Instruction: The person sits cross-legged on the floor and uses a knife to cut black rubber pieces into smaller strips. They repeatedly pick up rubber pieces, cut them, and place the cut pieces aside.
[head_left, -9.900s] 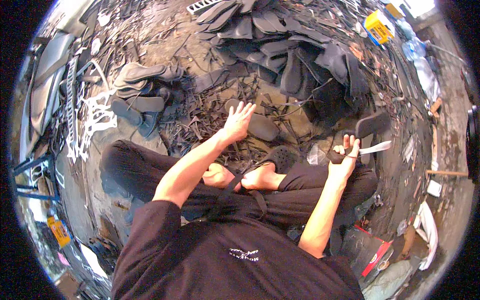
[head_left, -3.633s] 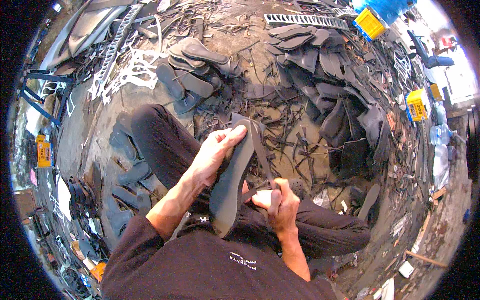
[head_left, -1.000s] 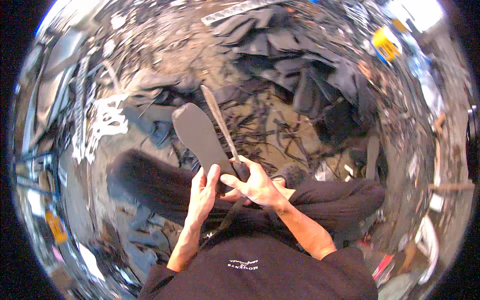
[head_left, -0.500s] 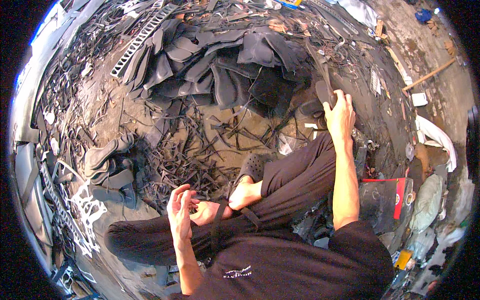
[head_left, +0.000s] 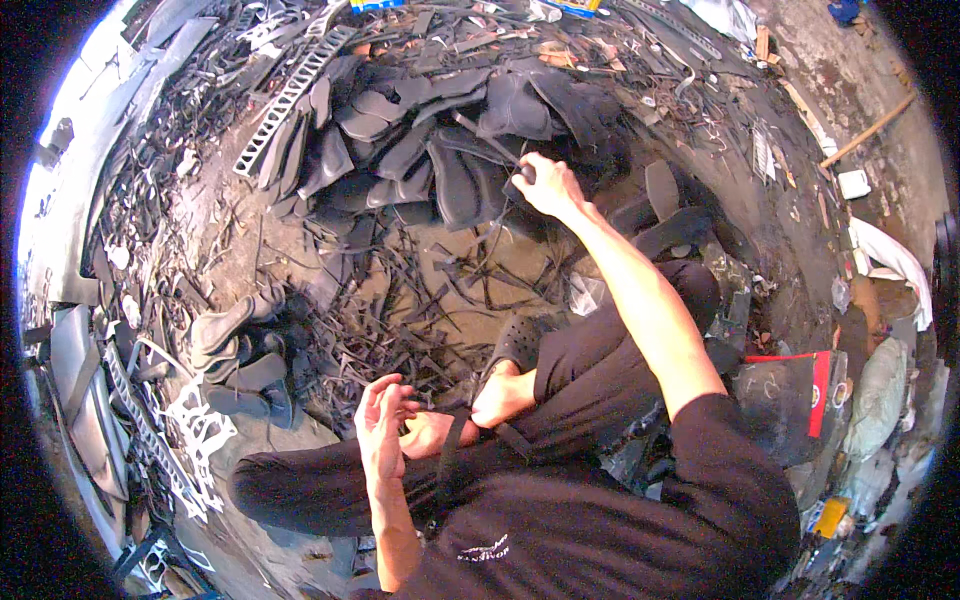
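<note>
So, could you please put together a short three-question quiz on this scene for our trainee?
1. Multiple choice: What colour is the lattice-like scrap toward the picture's left side? A red, B white, C green.
2. True or false: The left hand touches the large heap of dark sole-shaped pieces.
3. Fill in the missing word: The right hand holds a ___.

Key:
1. B, white.
2. False; the left hand is by the crossed legs, apart from the heap.
3. Knife.

Soles point(head_left: 455, 188) dark grey; knife handle point(head_left: 526, 173) black; lattice scrap point(head_left: 190, 422) white; clog point(head_left: 517, 343) dark, hole-dotted.
</note>
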